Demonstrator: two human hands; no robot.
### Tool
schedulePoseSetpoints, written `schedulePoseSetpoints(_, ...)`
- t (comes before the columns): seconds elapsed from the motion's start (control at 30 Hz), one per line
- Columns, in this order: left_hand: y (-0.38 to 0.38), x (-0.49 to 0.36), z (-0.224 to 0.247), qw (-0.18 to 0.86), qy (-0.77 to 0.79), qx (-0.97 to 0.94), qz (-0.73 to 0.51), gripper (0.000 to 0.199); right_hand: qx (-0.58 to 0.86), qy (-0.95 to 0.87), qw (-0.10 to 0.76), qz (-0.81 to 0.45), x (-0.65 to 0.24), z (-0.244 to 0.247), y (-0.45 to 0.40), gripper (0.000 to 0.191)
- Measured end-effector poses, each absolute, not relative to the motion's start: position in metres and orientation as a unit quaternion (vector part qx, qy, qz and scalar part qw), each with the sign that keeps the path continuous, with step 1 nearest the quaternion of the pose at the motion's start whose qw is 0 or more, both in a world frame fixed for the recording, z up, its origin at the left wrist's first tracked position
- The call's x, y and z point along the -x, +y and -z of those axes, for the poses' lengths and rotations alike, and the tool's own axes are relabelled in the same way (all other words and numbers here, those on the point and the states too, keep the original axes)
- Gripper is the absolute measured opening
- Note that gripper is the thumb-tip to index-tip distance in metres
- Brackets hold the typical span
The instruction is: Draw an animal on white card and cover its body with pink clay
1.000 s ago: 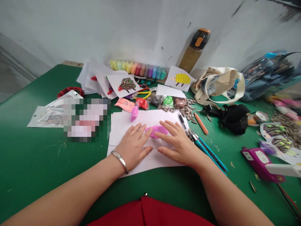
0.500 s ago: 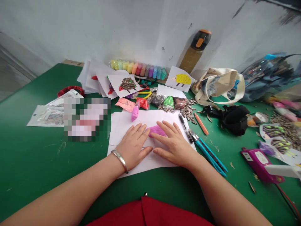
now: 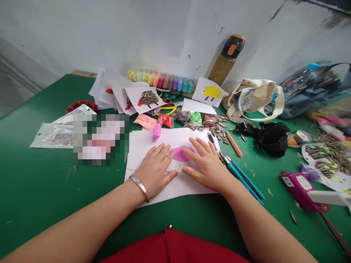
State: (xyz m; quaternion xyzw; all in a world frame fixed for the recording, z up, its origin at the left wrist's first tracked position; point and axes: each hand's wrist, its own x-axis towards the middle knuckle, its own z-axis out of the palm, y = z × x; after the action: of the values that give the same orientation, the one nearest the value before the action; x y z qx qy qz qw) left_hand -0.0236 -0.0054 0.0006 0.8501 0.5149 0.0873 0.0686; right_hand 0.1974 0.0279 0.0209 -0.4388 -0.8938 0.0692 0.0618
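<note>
A flat oval of purple-pink clay [image 3: 182, 153] lies on the white paper [image 3: 153, 195], with a few thin drawn lines just below it. My left hand [image 3: 156, 168] rests flat on the paper with its fingers spread, the fingertips at the clay's left edge. From the right, my right hand [image 3: 207, 164] reaches over the clay with fingers apart, its index fingertip on the clay's right part. Neither hand grasps anything. A small packet of pink clay [image 3: 157, 130] lies on the paper's upper edge.
Right of the paper are a black pen [image 3: 215, 144], a blue utility knife [image 3: 244, 179] and an orange stick [image 3: 234, 144]. Behind lie sunflower seeds [image 3: 218, 128], clay packets [image 3: 196, 118] and a hedgehog picture [image 3: 146, 99]. A bottle [image 3: 227, 60] leans on the wall.
My right hand has shifted slightly right, uncovering more of the clay and the drawn lines beneath it. My left hand has stayed in place.
</note>
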Motion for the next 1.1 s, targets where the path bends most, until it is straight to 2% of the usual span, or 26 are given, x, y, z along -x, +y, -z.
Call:
schedulePoseSetpoints(0.17, -0.0065, 0.0232, -0.0009, 0.067, 0.515, -0.85, -0.09, 0.051, 0.429, -0.9, 0.044, -0.065, -0.1934, -0.018, 0.0288, 0.055)
schedulePoseSetpoints(0.33, -0.0062, 0.0235, 0.0, 0.065, 0.515, -0.85, -0.089, 0.052, 0.454, -0.888, 0.045, -0.062, -0.1937, -0.0186, 0.0285, 0.061)
schedulePoseSetpoints(0.5, -0.0061, 0.0231, -0.0007, 0.069, 0.515, -0.85, -0.089, 0.051, 0.446, -0.893, 0.043, -0.049, -0.1933, -0.0203, 0.0279, 0.057)
schedulePoseSetpoints(0.7, -0.0066, 0.0241, 0.0019, 0.073, 0.514, -0.848, -0.106, 0.052, 0.476, -0.877, 0.044, -0.043, -0.1942, -0.0177, 0.03, 0.061)
schedulePoseSetpoints(1.1, -0.007, 0.0237, 0.0028, 0.069, 0.517, -0.846, -0.109, 0.051, 0.483, -0.873, 0.049, -0.043, -0.1955, -0.0181, 0.0297, 0.055)
